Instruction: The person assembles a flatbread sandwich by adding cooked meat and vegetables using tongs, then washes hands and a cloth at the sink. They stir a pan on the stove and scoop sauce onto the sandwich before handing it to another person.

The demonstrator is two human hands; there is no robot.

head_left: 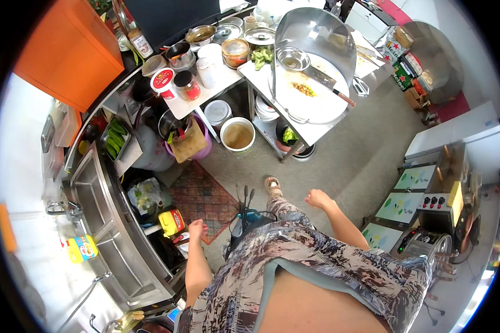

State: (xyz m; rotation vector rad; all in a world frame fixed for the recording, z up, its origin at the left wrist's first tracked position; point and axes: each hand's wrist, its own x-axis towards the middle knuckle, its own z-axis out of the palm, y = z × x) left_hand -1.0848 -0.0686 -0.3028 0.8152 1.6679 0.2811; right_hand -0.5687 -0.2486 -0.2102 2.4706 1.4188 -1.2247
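My left hand (pixel 197 228) hangs low at my side with its fingers curled in and nothing in them. Close beside it is a yellow jug (pixel 171 222) with a red label. My right hand (pixel 320 199) is held out over the grey floor, closed in a loose fist and touching nothing. Ahead, beyond both hands, a large round white cutting board (pixel 319 113) lies on a steel table. On it are a cleaver (pixel 320 77) with a wooden handle, a small heap of chopped food (pixel 304 89) and a steel bowl (pixel 293 59).
A steel sink (pixel 108 236) runs along my left. Green peppers (pixel 114 139) fill a tray beyond it. A white bucket (pixel 238 135) stands on the floor near the table legs. A patterned mat (pixel 201 200) lies before me. At right is a stove (pixel 436 201).
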